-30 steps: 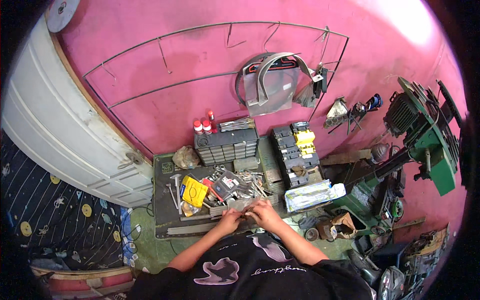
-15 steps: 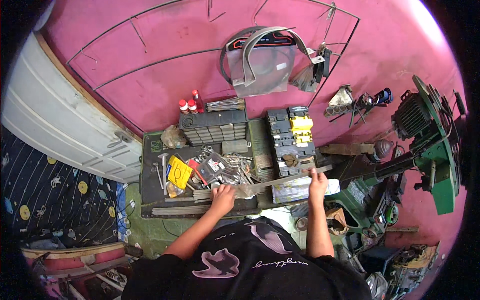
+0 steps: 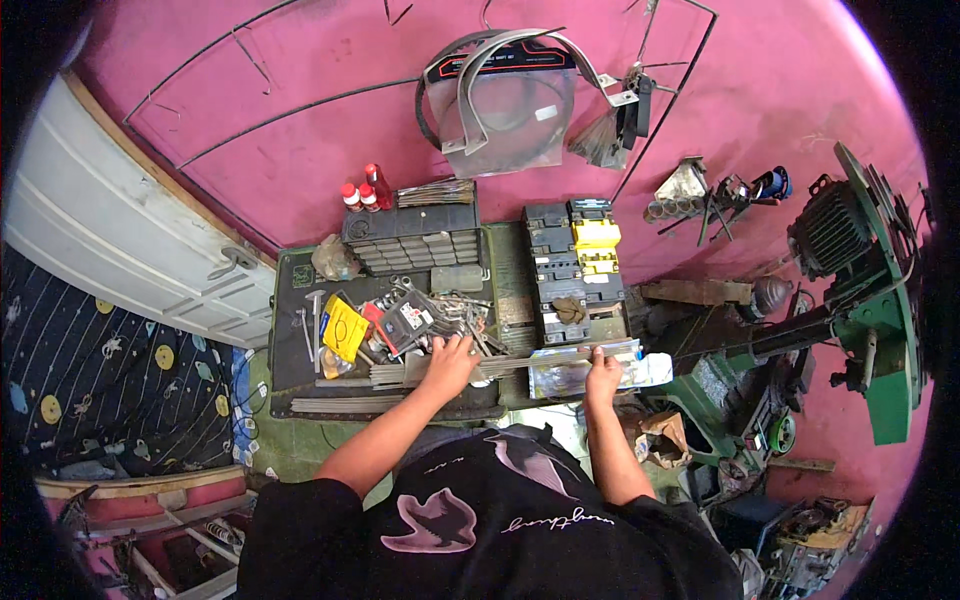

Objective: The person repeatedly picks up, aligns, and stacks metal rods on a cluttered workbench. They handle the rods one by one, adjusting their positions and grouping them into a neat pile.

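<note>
A bundle of thin grey metal rods (image 3: 530,362), like welding rods, stretches across the front of the workbench between my two hands. My right hand (image 3: 602,378) grips the bundle toward its right end, thumb on top. Curled over the rods farther left is my left hand (image 3: 452,368), beside the tool pile; its palm side is hidden. More of the rods show to the left of that hand. Behind it lie loose wrenches and metal tools (image 3: 465,315), a dark case with a white label (image 3: 410,318) and a yellow packet (image 3: 343,328).
Another row of rods (image 3: 345,405) lies along the bench's front edge. A small-drawer cabinet (image 3: 410,240) with red bottles (image 3: 376,185) stands behind. Black and yellow batteries (image 3: 570,270) are at the right, above a printed plastic package (image 3: 560,380). A green drill press (image 3: 880,310) rises far right.
My right hand has moved left and slightly down with the rods, which now lie lower and flatter. My left hand has shifted forward, closer to the tool pile. The head view has turned slightly.
</note>
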Tool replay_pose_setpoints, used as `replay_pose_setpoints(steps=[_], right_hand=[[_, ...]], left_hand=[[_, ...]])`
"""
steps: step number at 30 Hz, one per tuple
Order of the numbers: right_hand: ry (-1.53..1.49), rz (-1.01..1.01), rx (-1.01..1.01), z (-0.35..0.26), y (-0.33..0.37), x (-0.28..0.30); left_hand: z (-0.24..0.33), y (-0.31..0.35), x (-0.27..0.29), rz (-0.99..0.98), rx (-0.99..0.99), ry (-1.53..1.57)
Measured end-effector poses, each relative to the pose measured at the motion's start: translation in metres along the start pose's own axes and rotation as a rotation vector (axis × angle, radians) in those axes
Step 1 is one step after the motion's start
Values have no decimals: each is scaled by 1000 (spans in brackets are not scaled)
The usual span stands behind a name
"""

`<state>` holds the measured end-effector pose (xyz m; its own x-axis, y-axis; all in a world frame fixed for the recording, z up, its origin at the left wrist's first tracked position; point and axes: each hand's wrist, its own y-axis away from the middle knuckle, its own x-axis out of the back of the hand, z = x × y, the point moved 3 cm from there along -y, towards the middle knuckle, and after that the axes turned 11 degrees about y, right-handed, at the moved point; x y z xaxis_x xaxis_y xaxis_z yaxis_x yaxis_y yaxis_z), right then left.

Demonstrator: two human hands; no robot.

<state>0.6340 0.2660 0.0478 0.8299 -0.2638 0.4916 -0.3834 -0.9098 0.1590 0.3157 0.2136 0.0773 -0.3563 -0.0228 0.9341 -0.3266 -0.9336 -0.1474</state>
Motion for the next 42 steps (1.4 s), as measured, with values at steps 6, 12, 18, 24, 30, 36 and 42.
replay_pose_setpoints(steps=[6,12,18,24,30,36,42], right_hand=[[-412,-223,-177,-1,31,-73],[-390,-466,-615,22,79,-175],[-177,-502,-638,22,79,-196],[-28,-559,-527,37,74,-220],[-91,-611,-568,68,76,-208],[107,96,-54,-2,124,-142],[374,-487,554,-92,219,-200]], left_hand=[[-3,8,-14,70,51,58],[15,0,-13,87,110,97],[12,9,-11,78,196,238],[8,40,-7,103,177,334],[-24,77,30,52,177,378],[-106,163,58,192,424,351],[-164,262,53,-18,599,160]])
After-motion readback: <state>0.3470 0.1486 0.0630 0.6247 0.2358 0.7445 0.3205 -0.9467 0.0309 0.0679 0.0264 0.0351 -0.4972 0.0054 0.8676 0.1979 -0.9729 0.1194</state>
